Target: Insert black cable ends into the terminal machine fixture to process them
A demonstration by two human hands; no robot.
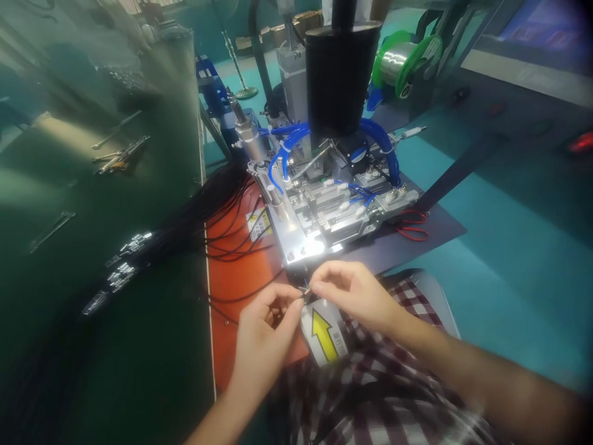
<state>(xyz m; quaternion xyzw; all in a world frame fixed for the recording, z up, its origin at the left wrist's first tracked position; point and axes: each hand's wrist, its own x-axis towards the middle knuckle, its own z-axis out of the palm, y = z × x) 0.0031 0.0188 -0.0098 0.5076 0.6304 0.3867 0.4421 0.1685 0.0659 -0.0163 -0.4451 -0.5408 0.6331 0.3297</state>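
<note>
My left hand (pixel 271 318) pinches the end of a black cable (pixel 252 295), which runs in from the left across the orange board. Right beside it, my right hand (pixel 354 290) has thumb and forefinger closed on the fine wires (pixel 306 288) at the cable's tip. The wires are tiny, and the fingers partly cover them. Both hands meet just in front of a metal fixture machine (pixel 319 210) with blue air tubes. Below the fingertips lies a white label with a yellow arrow (pixel 324 334).
A thick bundle of black cables (pixel 185 216) with metallic connector ends (pixel 123 275) lies across the dark green table (pixel 152 371). Over the machine hangs a black cylindrical duct (pixel 343 80). A green spool of silvery wire (pixel 396 65) stands behind. Red wires (pixel 412 225) lie at right.
</note>
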